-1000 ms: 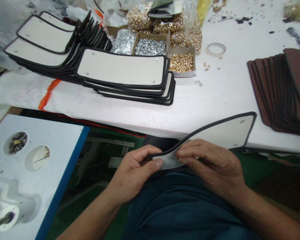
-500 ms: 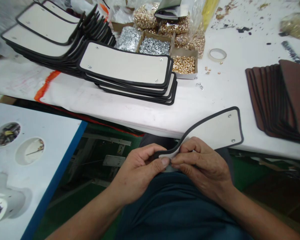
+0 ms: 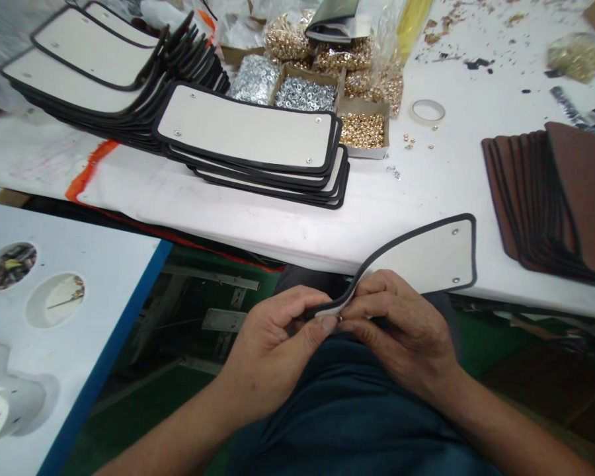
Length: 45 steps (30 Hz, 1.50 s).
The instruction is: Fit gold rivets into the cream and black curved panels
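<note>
A white panel with black edging bends over the table's front edge, two metal eyelets showing near its far end. My left hand pinches its near end between thumb and fingers. Just beside it, my right hand has its fingertips pressed together at the same end. A small shiny metal piece shows between the two hands, too small to name surely. Part of the panel's near end is hidden by the fingers.
Stacked white panels lie at the back left. Boxes of silver rings and gold fittings stand behind them, near a tape roll. Brown panels lean at right. A white machine table is at left.
The view has shifted slightly. Both hands stay at the panel's near end, and the small shiny piece shows more clearly between the fingertips.
</note>
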Each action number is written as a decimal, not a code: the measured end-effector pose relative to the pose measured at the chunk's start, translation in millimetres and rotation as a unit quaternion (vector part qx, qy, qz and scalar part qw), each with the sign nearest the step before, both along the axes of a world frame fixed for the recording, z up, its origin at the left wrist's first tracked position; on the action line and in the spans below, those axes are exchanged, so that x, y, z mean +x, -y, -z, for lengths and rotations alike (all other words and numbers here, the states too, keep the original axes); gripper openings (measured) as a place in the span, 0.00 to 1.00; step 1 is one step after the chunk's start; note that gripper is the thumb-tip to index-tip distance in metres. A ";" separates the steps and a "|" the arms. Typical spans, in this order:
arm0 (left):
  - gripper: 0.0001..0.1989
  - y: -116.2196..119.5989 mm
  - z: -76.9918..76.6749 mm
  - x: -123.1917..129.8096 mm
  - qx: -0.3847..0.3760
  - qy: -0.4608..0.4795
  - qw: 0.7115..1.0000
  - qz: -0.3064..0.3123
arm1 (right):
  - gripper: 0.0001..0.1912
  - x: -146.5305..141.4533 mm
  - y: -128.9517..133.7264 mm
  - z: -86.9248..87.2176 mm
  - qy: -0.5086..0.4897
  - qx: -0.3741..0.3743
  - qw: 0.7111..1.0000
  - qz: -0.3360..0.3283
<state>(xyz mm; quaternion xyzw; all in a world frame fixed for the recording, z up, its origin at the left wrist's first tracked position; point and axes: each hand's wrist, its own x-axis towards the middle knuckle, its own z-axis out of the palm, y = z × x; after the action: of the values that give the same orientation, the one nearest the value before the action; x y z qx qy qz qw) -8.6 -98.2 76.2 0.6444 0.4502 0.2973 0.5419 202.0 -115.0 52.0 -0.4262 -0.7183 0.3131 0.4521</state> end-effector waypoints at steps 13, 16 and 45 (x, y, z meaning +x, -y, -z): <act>0.12 3.0 -5.9 -4.5 0.239 -0.030 0.970 0.019 | 0.11 6.8 -0.1 -2.3 0.124 0.117 0.985 -0.002; 0.11 4.7 -5.2 -5.4 0.274 -0.046 0.960 0.010 | 0.09 6.4 2.4 -1.8 0.134 0.140 0.981 0.000; 0.18 -14.0 16.8 -33.4 0.031 0.008 0.964 -0.265 | 0.17 68.1 -68.0 -29.3 0.007 -0.112 0.988 0.110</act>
<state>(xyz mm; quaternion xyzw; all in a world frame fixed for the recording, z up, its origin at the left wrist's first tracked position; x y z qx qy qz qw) -42.0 -84.2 59.4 0.5161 0.5909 0.4496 0.4270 270.0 -47.0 81.3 -0.5526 -0.6306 0.3371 0.4282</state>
